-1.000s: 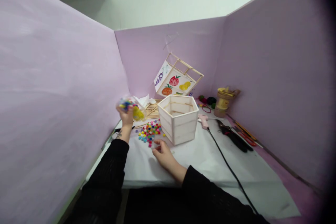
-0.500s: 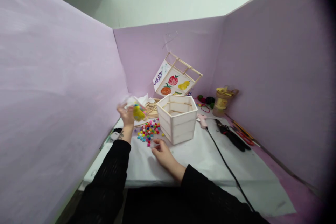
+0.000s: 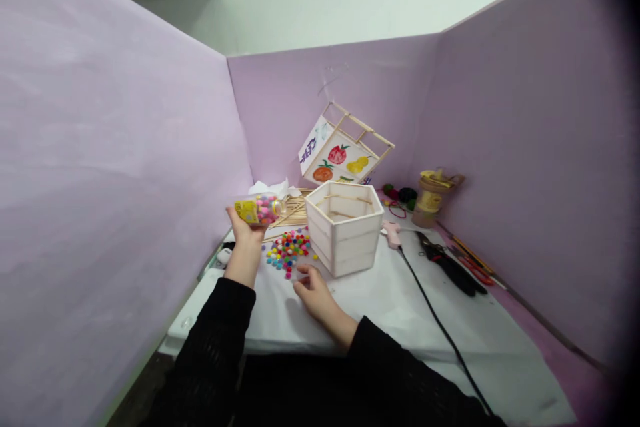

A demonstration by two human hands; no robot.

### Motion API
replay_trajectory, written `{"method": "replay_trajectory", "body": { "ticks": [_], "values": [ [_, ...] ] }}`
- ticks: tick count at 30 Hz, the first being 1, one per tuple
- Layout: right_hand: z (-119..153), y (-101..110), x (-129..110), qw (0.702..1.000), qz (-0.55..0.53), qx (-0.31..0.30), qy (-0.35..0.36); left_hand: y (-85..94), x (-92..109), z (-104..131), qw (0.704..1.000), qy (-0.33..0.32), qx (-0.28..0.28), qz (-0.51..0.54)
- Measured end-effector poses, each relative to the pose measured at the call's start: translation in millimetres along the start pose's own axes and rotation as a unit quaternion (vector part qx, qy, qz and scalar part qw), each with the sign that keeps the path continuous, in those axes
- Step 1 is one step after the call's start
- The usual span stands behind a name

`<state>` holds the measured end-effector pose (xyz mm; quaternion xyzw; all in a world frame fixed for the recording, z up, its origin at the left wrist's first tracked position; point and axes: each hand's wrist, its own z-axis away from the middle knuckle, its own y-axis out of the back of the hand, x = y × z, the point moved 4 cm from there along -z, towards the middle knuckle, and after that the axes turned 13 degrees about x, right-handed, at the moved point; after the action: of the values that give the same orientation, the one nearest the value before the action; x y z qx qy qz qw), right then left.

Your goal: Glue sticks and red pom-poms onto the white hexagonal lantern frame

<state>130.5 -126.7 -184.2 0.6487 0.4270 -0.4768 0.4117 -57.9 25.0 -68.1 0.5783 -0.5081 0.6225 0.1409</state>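
My left hand (image 3: 246, 232) is wrapped round a clear bottle of pom-poms (image 3: 263, 209) with a yellow label. The bottle lies almost level, its neck pointing right, above the left side of the table. Below it a heap of small coloured pom-poms (image 3: 289, 248) is spread on the white cover. My right hand (image 3: 316, 293) is by the near edge of the heap, fingers curved and apart, holding nothing that I can see. Just beyond it stands a white five-sided paper lantern frame (image 3: 354, 240), upright and open at the top.
Behind stands a tilted lantern with painted fruit (image 3: 337, 155). Thin wooden sticks (image 3: 293, 208) lie at the back. To the right are a pink glue gun (image 3: 393, 235) with a black cord, black-handled pliers (image 3: 453, 272), red scissors (image 3: 477, 271) and a jar (image 3: 429, 200). Lilac panels (image 3: 150, 147) enclose the table.
The bottle in my left hand has turned from tilted and blurred to nearly level, neck to the right. My right hand has hardly moved. The whole view has shifted slightly.
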Motion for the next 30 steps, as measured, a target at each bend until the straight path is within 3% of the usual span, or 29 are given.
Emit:
{"method": "replay_trajectory", "body": {
  "ticks": [2, 5, 9, 12, 16, 20, 23, 24, 26, 28, 30],
  "values": [
    [1, 3, -5, 1.000, -0.008, 0.001, 0.011, -0.5, 5, 12, 0.997, 0.061, -0.037, 0.027],
    [8, 12, -23, 0.998, -0.033, 0.007, 0.050, 7.8, 13, 40, 0.991, 0.102, -0.061, 0.063],
    [28, 34, -69, 0.986, -0.069, 0.017, 0.150, 17.9, 16, 85, 0.984, 0.123, -0.088, 0.095],
    [41, 52, -108, 0.971, -0.074, 0.024, 0.228, 18.4, 15, 115, 0.964, 0.189, -0.117, 0.145],
    [47, 64, -150, 0.920, 0.012, 0.053, 0.388, 28.6, 10, 147, 0.924, 0.318, -0.082, 0.197],
    [41, 51, -166, 0.872, 0.083, 0.015, 0.483, 49.1, 14, 181, 0.889, 0.378, -0.060, 0.252],
    [27, 43, -184, 0.854, 0.062, -0.013, 0.517, 62.4, 25, 200, 0.873, 0.377, -0.085, 0.296],
    [19, 44, -195, 0.852, 0.055, -0.014, 0.520, 67.1, 27, 204, 0.880, 0.368, -0.100, 0.284],
    [-1, 55, -225, 0.856, 0.051, 0.011, 0.515, 80.0, 29, 206, 0.923, 0.308, -0.112, 0.201],
    [-22, 82, -262, 0.850, 0.062, 0.042, 0.521, 98.0, 28, 202, 0.974, 0.192, -0.087, 0.078],
    [-47, 128, -298, 0.854, 0.067, 0.097, 0.506, 115.2, 26, 196, 0.995, 0.078, -0.058, -0.019]
  ]
}}
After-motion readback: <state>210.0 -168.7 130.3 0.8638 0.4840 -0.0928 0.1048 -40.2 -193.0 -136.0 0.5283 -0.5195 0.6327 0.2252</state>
